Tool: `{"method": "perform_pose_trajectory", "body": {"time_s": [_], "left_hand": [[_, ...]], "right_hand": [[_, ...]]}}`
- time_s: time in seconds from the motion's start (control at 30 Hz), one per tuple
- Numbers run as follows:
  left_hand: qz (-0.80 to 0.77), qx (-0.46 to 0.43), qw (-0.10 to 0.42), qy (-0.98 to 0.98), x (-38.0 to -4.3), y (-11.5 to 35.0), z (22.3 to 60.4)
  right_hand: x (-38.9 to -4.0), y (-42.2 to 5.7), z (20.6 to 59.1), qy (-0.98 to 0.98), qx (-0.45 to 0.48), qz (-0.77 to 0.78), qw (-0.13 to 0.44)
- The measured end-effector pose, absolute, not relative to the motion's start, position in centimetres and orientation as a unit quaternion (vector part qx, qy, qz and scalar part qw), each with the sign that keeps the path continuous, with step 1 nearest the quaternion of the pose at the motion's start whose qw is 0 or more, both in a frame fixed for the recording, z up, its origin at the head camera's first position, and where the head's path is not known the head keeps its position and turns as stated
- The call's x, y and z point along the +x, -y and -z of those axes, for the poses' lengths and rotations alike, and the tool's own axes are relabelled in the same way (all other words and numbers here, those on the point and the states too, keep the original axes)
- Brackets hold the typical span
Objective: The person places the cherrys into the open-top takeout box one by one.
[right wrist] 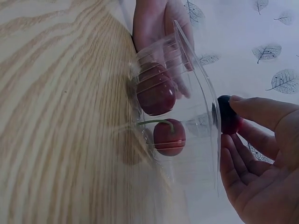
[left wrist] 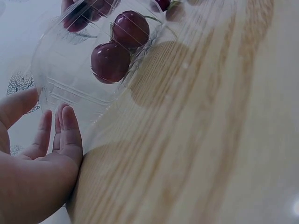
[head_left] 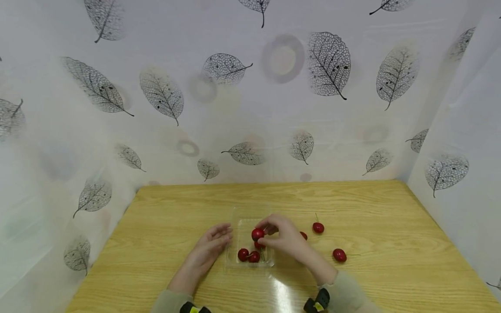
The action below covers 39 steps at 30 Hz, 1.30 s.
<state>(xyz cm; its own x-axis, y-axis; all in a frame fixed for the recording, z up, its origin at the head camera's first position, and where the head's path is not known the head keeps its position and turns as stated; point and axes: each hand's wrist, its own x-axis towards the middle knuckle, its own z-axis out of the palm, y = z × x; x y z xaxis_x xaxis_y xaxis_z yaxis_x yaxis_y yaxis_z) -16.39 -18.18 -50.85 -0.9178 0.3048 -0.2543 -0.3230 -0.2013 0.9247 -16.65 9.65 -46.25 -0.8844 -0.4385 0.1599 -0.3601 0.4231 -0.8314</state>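
A clear plastic box (head_left: 270, 263) sits on the table with several dark red cherries in it, among them a cherry with a green stem (right wrist: 169, 137). My right hand (head_left: 287, 237) pinches a cherry (head_left: 258, 234) between thumb and fingers over the box. From the right wrist view, that held cherry (right wrist: 229, 114) is just past the box's rim. At the box's left side is my left hand (head_left: 213, 245), its fingers loosely extended. In the left wrist view its fingertips (left wrist: 69, 119) are right at the clear wall, with the thumb raised by the rim.
To the right of the box lie a stemmed cherry (head_left: 318, 227), another stemmed cherry (head_left: 339, 255) nearer the front, and one cherry (head_left: 303, 235) partly hidden behind my right hand. A leaf-patterned sheet (head_left: 235, 108) hangs behind and beside the wooden table (head_left: 375, 208).
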Motion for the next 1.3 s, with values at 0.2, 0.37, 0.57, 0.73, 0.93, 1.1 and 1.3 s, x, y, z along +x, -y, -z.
{"method": "perform_pose_trajectory", "body": {"time_s": [0.2, 0.37, 0.57, 0.73, 0.93, 1.1, 1.3], "left_hand": [[-0.773, -0.01, 0.199, -0.602, -16.4, 18.2, 50.9], [-0.773, -0.008, 0.2, -0.602, -16.3, 18.1, 50.8], [-0.772, -0.007, 0.204, -0.601, -16.3, 18.1, 50.9], [-0.77, -0.007, 0.205, -0.604, -16.3, 18.2, 50.9], [-0.768, -0.009, 0.202, -0.608, -16.4, 18.1, 50.8], [-0.769, -0.01, 0.201, -0.607, -16.4, 18.1, 50.8], [-0.771, -0.009, 0.2, -0.605, -16.4, 18.1, 50.8]], "right_hand": [[-16.6, -9.0, 46.5, -0.846, -0.244, 0.472, 0.042], [-16.6, -8.6, 46.8, -0.849, -0.264, 0.456, 0.035], [-16.4, -8.4, 47.0, -0.857, -0.262, 0.444, 0.031], [-16.4, -8.3, 47.2, -0.863, -0.264, 0.43, 0.017], [-16.6, -8.1, 47.7, -0.876, -0.29, 0.384, -0.019], [-16.6, -8.0, 47.8, -0.888, -0.303, 0.345, -0.034], [-16.5, -7.7, 47.9, -0.9, -0.308, 0.306, -0.044]]}}
